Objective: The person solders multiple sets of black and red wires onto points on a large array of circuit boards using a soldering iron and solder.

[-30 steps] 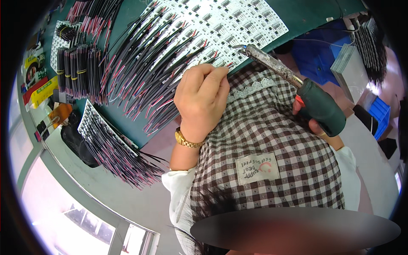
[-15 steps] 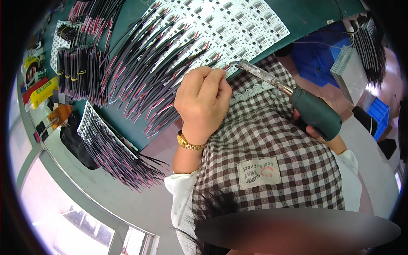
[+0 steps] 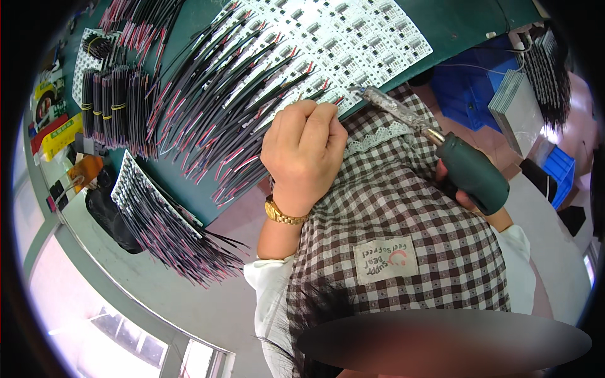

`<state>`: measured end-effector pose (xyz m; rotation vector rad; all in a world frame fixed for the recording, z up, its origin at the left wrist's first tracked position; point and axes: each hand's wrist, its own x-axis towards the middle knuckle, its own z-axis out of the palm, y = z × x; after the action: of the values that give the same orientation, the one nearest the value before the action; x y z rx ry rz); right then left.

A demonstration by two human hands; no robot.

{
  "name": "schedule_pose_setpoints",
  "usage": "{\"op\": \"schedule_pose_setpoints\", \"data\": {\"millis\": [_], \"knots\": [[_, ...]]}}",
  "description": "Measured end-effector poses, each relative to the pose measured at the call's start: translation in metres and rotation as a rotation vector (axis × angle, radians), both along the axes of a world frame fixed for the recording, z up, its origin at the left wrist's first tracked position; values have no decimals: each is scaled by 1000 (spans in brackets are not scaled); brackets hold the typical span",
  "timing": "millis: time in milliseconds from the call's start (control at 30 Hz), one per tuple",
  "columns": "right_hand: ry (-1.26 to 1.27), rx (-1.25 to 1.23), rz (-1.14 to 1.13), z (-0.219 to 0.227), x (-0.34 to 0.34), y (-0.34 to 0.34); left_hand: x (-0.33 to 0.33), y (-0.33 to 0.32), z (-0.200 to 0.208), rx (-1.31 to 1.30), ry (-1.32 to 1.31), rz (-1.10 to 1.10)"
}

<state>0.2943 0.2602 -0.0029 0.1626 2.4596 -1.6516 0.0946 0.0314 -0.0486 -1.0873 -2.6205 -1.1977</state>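
Observation:
My left hand [image 3: 304,151] is closed at the near edge of a white circuit board panel [image 3: 372,38]. A thin wire with a red end [image 3: 338,101] shows just past its fingers, which seem to pinch it; the fingertips are hidden. My right hand [image 3: 463,195] wraps round the dark green handle of a soldering iron [image 3: 472,173], whose metal barrel points up-left. The iron's tip is over the panel's near edge, right of the left hand; contact is unclear. Rows of black and red wires [image 3: 220,107] stick out from the panel's left part.
Bundled wires [image 3: 116,104] lie on the green table [image 3: 466,31] at left. A wired panel [image 3: 157,214] rests at the table's lower left corner. Blue bins [image 3: 466,88] and a stack of pale boards [image 3: 517,107] stand at right. A checked apron [image 3: 403,195] covers my lap.
The soldering iron has shifted slightly right, its tip moving away from the wire end beside my left hand. My left hand stays nearly in place, still closed.

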Motion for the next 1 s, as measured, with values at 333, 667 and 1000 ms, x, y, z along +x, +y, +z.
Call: {"op": "schedule_pose_setpoints", "data": {"millis": [333,667,1000], "knots": [[-140,-216,-198,11,-8,-8,-6,-5,6,-112,-31,-117],[-99,-171,-110,21,-17,-7,-15,-11,5,-210,167,-300],[-69,-24,-68,23,-23,-6,-16,-8,2,-207,176,-295]]}}
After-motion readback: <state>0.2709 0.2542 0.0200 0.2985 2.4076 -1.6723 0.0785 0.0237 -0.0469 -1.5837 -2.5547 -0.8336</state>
